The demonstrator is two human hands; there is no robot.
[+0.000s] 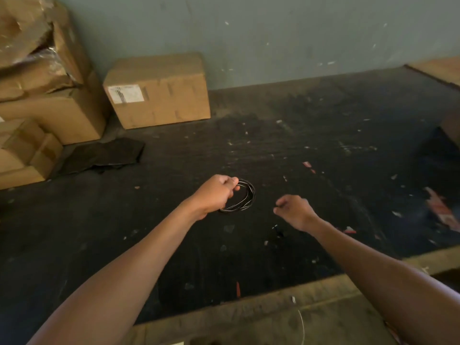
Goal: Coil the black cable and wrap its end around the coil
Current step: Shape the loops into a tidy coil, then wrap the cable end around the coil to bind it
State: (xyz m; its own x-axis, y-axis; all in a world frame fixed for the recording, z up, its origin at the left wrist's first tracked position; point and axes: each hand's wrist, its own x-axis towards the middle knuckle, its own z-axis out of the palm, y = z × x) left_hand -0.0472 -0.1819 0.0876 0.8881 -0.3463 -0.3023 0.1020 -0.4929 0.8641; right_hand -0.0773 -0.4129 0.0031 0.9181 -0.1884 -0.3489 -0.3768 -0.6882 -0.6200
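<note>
Above the dark floor, left hand (214, 192) pinches the cable (245, 199) coil at nine o'clock. Right hand (293, 210) is loosely closed; whether it holds the end, I cannot tell. Light, springy loops: keep the pinch across all strands.

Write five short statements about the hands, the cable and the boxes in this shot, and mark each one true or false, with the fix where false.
1. The left hand holds the coiled black cable. True.
2. The right hand grips the coil as well. False: it is off to the coil's right, fingers pinched together, not touching the coil; whether it holds the cable's end cannot be told.
3. Cardboard boxes stand on the left against the wall. True.
4. The cable lies stretched out straight on the dark surface. False: it is wound into a round coil of several loops.
5. Both forearms are covered by long sleeves. False: both forearms are bare.
</note>
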